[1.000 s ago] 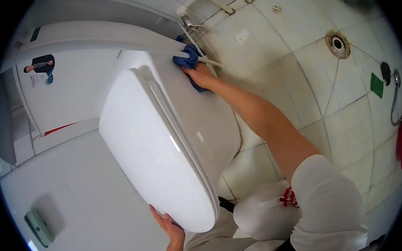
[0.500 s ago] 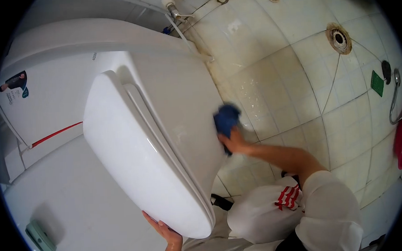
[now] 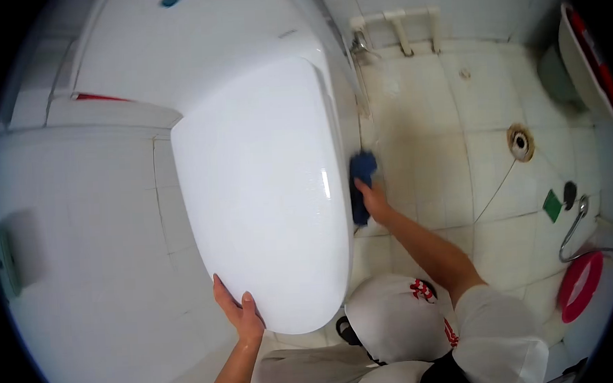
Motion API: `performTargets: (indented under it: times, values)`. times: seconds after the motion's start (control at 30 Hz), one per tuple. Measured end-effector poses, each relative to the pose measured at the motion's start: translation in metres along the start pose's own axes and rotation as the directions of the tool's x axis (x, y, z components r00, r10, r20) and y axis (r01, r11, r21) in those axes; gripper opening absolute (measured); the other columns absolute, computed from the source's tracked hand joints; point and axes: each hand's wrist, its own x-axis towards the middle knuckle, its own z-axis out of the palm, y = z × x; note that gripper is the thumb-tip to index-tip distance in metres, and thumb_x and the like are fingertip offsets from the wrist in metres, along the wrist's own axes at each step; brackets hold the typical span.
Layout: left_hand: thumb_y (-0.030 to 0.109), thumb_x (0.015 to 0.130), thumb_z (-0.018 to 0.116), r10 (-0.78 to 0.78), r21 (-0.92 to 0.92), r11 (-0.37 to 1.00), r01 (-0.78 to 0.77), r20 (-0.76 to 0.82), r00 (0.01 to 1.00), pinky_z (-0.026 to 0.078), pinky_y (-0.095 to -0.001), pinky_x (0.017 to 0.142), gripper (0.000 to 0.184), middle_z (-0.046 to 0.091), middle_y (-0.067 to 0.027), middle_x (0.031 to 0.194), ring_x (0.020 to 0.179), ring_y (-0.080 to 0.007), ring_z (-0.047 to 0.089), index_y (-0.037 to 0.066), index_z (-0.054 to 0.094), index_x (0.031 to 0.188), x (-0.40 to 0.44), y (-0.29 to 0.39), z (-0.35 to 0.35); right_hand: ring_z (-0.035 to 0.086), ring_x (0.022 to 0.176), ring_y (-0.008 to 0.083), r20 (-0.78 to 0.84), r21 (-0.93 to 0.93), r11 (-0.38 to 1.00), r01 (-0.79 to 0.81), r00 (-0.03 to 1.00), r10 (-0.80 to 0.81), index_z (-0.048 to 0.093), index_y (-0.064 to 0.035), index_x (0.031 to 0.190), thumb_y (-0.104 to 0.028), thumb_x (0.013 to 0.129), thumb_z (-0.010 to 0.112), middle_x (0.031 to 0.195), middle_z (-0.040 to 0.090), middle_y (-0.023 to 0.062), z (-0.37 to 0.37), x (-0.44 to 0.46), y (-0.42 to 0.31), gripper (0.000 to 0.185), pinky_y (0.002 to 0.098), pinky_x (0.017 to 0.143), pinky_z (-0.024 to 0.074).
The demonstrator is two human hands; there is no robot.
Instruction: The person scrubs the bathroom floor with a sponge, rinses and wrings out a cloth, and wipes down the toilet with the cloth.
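Note:
The white toilet (image 3: 350,114) has its lid (image 3: 272,186) lowered, filling the middle of the view. At the lid's lower left edge, my left hand (image 3: 238,316) grips the rim, thumb over the top and index finger stretched along the side. Its other fingers are mostly hidden. On the opposite side, my right hand (image 3: 375,201) is closed on a blue cloth (image 3: 363,170), low beside the toilet's base. The cloth hangs along the base near the floor; the lid's edge partly screens the base, so exact contact cannot be made out.
Pale tiles cover the floor (image 3: 429,186), with a round drain (image 3: 520,143) to the right. A green pad (image 3: 553,206), shower hose (image 3: 566,245) and pink basin (image 3: 581,287) lie farther right. Pipes (image 3: 399,33) and a valve (image 3: 359,42) stand behind the toilet.
The view has turned and shifted, showing the lid more from above. My right hand still holds the blue cloth beside the base. My left hand stays at the lid's edge, its thumb now visible.

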Motion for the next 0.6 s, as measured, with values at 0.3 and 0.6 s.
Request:
performTargets:
  times: [0.3, 0.6]
  values:
    - [0.030, 0.087, 0.070, 0.003, 0.097, 0.995, 0.007, -0.094, 0.996, 0.030, -0.0513, 0.113, 0.087, 0.014, -0.0334, 0.152, 0.138, -0.0457, 0.030, 0.000, 0.022, 0.154, 0.001, 0.001, -0.010, 0.054, 0.125, 0.0284, 0.459, -0.051, 0.837, 0.545, 0.757, -0.465, 0.051, 0.0066, 0.135, -0.038, 0.084, 0.071, 0.138, 0.054, 0.0195, -0.006, -0.161, -0.247, 0.071, 0.0415, 0.109, 0.0396]
    - [0.011, 0.090, 0.066, -0.241, -0.545, 0.808, 0.227, 0.045, 0.969, 0.037, -0.0457, 0.109, 0.076, 0.028, -0.0232, 0.150, 0.134, -0.0335, 0.038, -0.003, 0.025, 0.152, -0.003, -0.014, -0.040, 0.023, 0.144, 0.0500, 0.734, -0.673, -0.549, 0.496, 0.536, -0.417, 0.051, -0.0302, 0.146, -0.058, 0.079, 0.066, 0.156, 0.028, 0.0274, 0.188, -0.076, -0.283, 0.074, 0.0647, 0.115, 0.0165]
